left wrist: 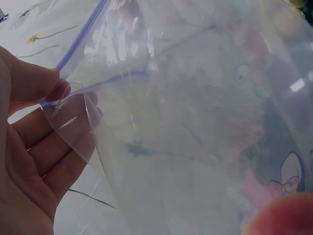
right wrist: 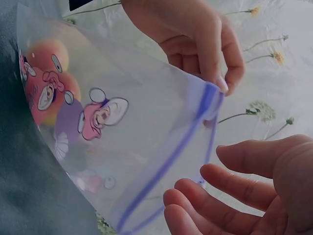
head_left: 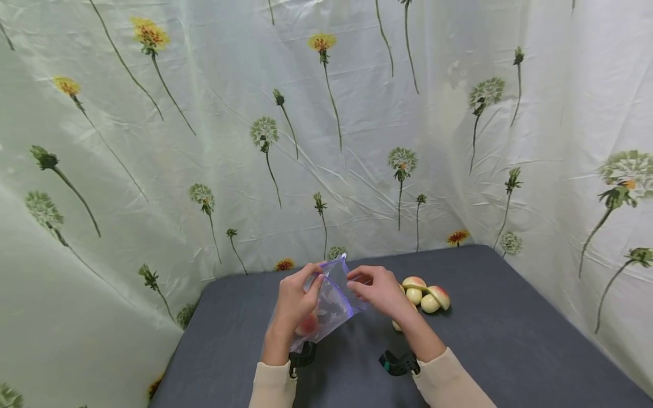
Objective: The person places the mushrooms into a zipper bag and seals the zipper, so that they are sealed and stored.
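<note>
A clear zip bag (head_left: 334, 306) with a purple closure strip and cartoon prints hangs tilted, its mouth parted. My left hand (head_left: 297, 297) pinches one top corner between thumb and finger; in the left wrist view that hand (left wrist: 44, 127) has its other fingers behind the corner. Red-and-yellow round pieces (right wrist: 51, 73) lie low inside the bag (right wrist: 142, 117). My right hand (head_left: 380, 289) is at the other side of the mouth, fingers slightly bent; in the right wrist view this hand (right wrist: 244, 191) has thumb and fingers apart, fingertips close to the strip. Whether they touch it, I cannot tell.
Several mushroom-shaped pieces (head_left: 431, 302) with cream stems and reddish caps rest on the dark grey table (head_left: 490, 340), beyond and partly behind my right forearm. A pale curtain (head_left: 357, 113) printed with dandelions stands behind the table and along its left side.
</note>
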`<act>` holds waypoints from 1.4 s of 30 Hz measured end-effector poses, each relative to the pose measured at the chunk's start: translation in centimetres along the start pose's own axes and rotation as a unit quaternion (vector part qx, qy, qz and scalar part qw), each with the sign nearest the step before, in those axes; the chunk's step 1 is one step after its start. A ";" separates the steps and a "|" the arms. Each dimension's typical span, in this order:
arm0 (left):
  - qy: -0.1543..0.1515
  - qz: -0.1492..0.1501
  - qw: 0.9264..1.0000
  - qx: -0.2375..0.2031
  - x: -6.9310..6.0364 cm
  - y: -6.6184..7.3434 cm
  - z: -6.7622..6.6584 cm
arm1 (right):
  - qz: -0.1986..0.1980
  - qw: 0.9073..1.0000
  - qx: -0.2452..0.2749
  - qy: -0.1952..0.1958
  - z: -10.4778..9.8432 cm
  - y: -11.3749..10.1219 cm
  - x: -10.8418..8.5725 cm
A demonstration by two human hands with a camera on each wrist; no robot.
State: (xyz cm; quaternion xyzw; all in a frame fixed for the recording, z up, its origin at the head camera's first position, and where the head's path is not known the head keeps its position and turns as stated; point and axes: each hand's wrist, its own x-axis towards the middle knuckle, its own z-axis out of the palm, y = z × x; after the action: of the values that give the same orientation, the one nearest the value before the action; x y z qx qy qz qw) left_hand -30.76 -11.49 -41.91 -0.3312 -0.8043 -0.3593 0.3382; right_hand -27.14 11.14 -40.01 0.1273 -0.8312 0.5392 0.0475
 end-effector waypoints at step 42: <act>-0.050 -0.029 0.998 -0.001 0.0 0.3 0.0 | 0.027 0.990 -0.122 0.070 -5.3 5.4 -2.5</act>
State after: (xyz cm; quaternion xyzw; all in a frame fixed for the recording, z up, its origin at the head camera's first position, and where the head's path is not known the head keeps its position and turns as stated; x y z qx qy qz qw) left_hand -30.51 -11.36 -41.80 -0.3254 -0.8290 -0.3531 0.2868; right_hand -26.49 18.44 -43.14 0.0600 -0.8883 0.4426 0.1064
